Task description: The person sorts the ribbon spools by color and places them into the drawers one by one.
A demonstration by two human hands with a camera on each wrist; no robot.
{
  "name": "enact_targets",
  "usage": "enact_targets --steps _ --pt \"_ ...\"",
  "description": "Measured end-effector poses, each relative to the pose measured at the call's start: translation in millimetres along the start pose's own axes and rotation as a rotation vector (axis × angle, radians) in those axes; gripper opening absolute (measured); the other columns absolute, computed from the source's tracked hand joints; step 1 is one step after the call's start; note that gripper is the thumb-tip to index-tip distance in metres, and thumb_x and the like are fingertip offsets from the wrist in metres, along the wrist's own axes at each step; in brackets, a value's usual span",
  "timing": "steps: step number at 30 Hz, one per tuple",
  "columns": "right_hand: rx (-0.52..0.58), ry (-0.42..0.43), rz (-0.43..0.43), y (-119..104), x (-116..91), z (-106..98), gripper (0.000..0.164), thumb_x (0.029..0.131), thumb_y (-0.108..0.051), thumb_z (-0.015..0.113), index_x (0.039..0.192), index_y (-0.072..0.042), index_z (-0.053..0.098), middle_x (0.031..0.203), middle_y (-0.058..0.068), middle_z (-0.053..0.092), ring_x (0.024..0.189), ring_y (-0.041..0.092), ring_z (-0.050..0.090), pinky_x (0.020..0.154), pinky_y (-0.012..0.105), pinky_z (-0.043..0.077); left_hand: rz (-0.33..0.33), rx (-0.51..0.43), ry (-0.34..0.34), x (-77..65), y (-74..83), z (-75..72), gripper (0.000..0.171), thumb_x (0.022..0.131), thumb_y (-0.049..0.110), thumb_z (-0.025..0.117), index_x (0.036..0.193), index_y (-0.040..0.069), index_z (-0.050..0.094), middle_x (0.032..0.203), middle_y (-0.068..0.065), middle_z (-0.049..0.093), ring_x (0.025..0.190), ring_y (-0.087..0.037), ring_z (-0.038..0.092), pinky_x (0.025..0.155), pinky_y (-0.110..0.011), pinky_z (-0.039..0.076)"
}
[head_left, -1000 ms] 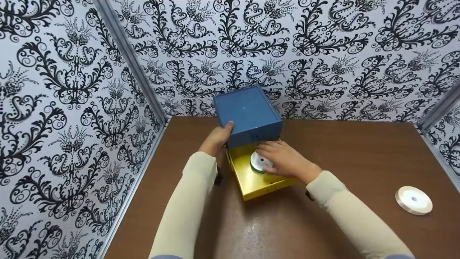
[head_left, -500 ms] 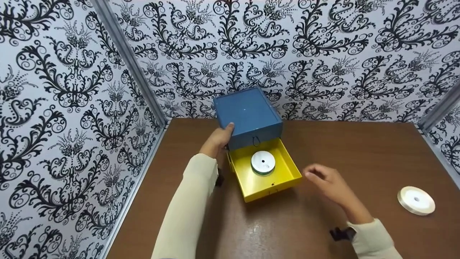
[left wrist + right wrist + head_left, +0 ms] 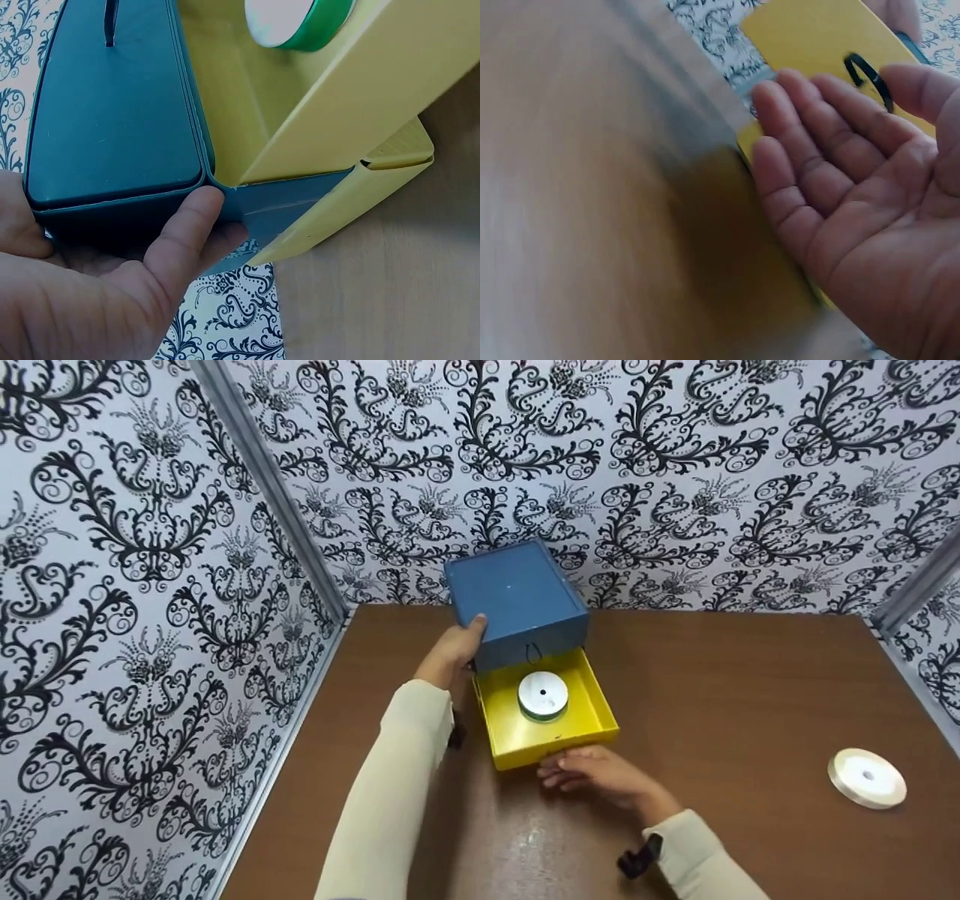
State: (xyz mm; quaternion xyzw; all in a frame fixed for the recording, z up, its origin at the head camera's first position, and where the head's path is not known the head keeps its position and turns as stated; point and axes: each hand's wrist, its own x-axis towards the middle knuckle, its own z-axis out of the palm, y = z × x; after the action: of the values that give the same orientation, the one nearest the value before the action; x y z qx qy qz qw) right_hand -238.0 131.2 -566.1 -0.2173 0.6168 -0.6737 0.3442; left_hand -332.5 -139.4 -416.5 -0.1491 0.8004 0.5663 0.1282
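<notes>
A blue box [image 3: 514, 589] stands near the back wall, a black loop [image 3: 533, 652] on its front face. My left hand [image 3: 451, 649] grips its left side, thumb at the top edge; in the left wrist view, fingers [image 3: 184, 232] wrap its edge. From beneath the box's front a yellow drawer [image 3: 517, 735] sticks out. Inside lies a ribbon spool [image 3: 543, 692] with a white face and green ribbon. My right hand [image 3: 600, 772] is at the drawer's front wall, fingers loosely extended, palm showing in the right wrist view beside a black pull loop [image 3: 870, 81].
A spool of cream ribbon [image 3: 868, 778] lies on the brown table [image 3: 750, 682] at the right. Patterned walls [image 3: 675, 472] close off the back and left, with a metal post [image 3: 277, 487] in the corner.
My right hand let go of the green ribbon spool, drew back rightward, then came to the drawer's front. The drawer has shifted slightly inward and left. My left hand stays on the box.
</notes>
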Motion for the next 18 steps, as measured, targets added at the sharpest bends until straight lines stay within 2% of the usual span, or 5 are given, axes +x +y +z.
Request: enact_targets --steps 3,8,11,14,18 --pt "0.080 0.086 -0.004 3.5 11.1 3.9 0.035 0.103 -0.009 0.047 0.126 0.015 0.057 0.125 0.025 0.063 0.108 0.030 0.065 0.097 0.045 0.050 -0.008 -0.020 -0.008 -0.8 -1.1 1.7 0.073 0.105 0.047 0.040 0.153 -0.005 0.025 0.152 -0.023 0.034 0.126 -0.039 0.050 0.096 -0.051 0.051" --pt "0.143 0.218 0.007 -1.6 32.0 1.2 0.031 0.098 -0.003 0.048 0.124 0.011 0.058 0.120 0.020 0.065 0.106 0.029 0.065 0.095 0.042 0.051 -0.017 -0.045 -0.016 -2.2 -2.3 1.3 0.074 0.105 0.048 0.041 0.155 -0.002 0.020 0.156 -0.021 0.028 0.134 -0.038 0.042 0.101 -0.052 0.047" --pt "0.149 0.240 0.025 -9.5 48.1 -5.3 0.031 0.097 -0.002 0.047 0.123 0.010 0.059 0.119 0.019 0.066 0.104 0.028 0.066 0.093 0.041 0.052 -0.018 -0.047 -0.032 -2.4 -2.3 -0.3 0.075 0.105 0.048 0.040 0.157 -0.002 0.016 0.160 -0.020 0.021 0.139 -0.039 0.036 0.102 -0.052 0.045" --pt "0.146 0.240 0.049 -20.0 64.8 -13.1 0.029 0.098 -0.004 0.046 0.121 0.007 0.061 0.122 0.023 0.064 0.104 0.028 0.066 0.094 0.042 0.052 -0.015 -0.047 -0.040 -2.2 -1.9 -1.8 0.076 0.105 0.048 0.040 0.157 -0.002 0.015 0.160 -0.020 0.020 0.139 -0.039 0.035 0.102 -0.052 0.046" --pt "0.156 0.253 0.092 -30.9 84.7 -22.0 0.030 0.102 -0.010 0.046 0.123 0.004 0.060 0.130 0.027 0.058 0.107 0.030 0.065 0.101 0.050 0.046 -0.004 -0.020 -0.015 -0.8 -1.3 0.4 0.076 0.105 0.048 0.040 0.156 -0.003 0.017 0.160 -0.020 0.022 0.139 -0.038 0.036 0.099 -0.051 0.049"
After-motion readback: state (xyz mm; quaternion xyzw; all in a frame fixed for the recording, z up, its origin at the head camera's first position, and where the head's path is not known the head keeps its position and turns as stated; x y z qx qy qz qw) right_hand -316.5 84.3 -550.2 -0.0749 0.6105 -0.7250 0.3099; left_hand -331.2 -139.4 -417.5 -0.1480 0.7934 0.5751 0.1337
